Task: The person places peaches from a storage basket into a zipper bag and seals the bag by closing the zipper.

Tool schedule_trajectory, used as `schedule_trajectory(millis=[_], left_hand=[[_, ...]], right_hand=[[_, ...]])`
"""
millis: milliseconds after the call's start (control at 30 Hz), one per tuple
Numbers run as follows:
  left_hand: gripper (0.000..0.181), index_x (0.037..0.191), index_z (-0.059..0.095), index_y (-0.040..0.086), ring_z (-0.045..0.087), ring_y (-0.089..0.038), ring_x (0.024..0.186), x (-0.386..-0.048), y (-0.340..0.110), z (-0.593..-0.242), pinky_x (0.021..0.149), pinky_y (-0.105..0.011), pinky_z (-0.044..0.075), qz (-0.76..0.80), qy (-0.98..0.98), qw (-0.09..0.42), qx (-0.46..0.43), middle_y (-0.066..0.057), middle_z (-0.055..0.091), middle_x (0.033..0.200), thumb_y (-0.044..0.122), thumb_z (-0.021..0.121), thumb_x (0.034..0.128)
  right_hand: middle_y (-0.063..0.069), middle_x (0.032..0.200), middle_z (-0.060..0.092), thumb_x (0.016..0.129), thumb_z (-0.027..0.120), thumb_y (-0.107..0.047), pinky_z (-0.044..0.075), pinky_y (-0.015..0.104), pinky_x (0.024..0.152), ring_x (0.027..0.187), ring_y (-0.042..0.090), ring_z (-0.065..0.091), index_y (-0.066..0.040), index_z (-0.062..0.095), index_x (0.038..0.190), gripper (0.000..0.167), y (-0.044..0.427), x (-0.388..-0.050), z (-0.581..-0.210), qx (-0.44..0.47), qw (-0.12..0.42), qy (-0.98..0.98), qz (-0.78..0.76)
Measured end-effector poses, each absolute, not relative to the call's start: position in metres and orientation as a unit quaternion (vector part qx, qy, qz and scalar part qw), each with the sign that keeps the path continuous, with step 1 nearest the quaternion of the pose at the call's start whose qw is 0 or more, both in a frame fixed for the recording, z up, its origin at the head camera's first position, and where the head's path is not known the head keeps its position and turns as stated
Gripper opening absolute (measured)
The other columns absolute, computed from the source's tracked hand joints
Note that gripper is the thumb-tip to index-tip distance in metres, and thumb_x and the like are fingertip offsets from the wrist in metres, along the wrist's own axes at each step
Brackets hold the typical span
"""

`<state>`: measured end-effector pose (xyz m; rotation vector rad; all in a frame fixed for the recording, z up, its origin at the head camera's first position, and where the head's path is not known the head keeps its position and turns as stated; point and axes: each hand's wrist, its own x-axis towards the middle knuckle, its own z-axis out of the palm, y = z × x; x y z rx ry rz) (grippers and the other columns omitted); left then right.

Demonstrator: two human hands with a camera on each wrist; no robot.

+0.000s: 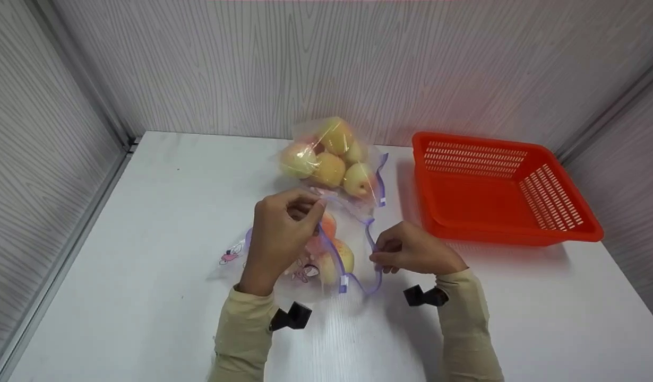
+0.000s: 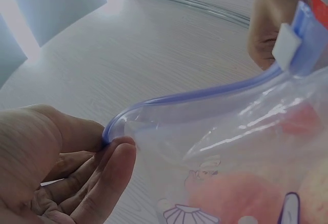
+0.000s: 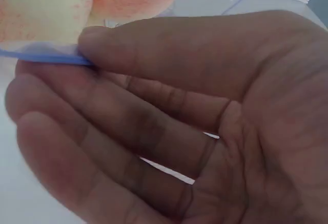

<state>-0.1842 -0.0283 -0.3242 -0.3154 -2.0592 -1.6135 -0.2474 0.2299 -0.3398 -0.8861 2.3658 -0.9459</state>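
A clear slider-zip bag (image 1: pixel 329 284) with a purple rim, a white slider (image 1: pixel 343 284) and cartoon prints lies at the middle of the table, its mouth spread apart. Several peaches (image 1: pixel 345 257) are inside it. My left hand (image 1: pixel 278 228) pinches one side of the purple rim between thumb and fingers, as the left wrist view also shows. On the opposite side, my right hand (image 1: pixel 414 252) pinches the rim (image 3: pixel 51 57) between thumb and index finger. Part of the bag is hidden behind my left hand.
Another clear bag (image 1: pixel 329 164), filled with peaches, sits behind the first one. At the right stands a red plastic basket (image 1: pixel 475 204). Printed clear plastic (image 1: pixel 231 255) shows left of my left wrist; whether it is a separate bag I cannot tell. Panels enclose the table's back and sides.
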Motion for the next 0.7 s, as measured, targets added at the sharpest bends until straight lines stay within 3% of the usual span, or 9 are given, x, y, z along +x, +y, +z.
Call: schedule_trajectory(millis=[300, 467, 700], left_hand=[[0.008, 0.091, 0.075, 0.001, 0.067, -0.011, 0.069, -0.178, -0.035, -0.319, 0.064, -0.027, 0.06, -0.577, -0.759, 0.283, -0.102, -0.003, 0.072, 0.08, 0.007, 0.072, 0.0933], [0.007, 0.091, 0.076, 0.001, 0.067, -0.012, 0.07, -0.169, -0.041, -0.316, 0.066, -0.026, 0.059, -0.569, -0.762, 0.296, -0.089, -0.003, 0.072, 0.081, 0.006, 0.072, 0.093], [0.01, 0.094, 0.074, -0.001, 0.068, -0.011, 0.067, -0.173, -0.042, -0.283, 0.062, -0.024, 0.06, -0.534, -0.78, 0.309, -0.101, -0.006, 0.073, 0.083, 0.008, 0.071, 0.0946]], right_hand=[[0.007, 0.079, 0.073, 0.098, 0.069, -0.015, 0.063, 0.036, 0.066, 0.07, 0.039, 0.069, -0.006, 0.077, 0.092, 0.013, 0.231, -0.247, -0.339, -0.324, 0.179, 0.832, -0.413], [0.004, 0.076, 0.073, 0.099, 0.068, -0.017, 0.062, 0.036, 0.062, 0.065, 0.033, 0.068, -0.008, 0.076, 0.088, 0.016, 0.225, -0.242, -0.336, -0.328, 0.127, 0.831, -0.43], [0.01, 0.078, 0.071, 0.099, 0.065, -0.012, 0.06, 0.031, 0.058, 0.062, 0.028, 0.064, -0.002, 0.075, 0.091, 0.016, 0.22, -0.244, -0.315, -0.315, 0.057, 0.817, -0.48]])
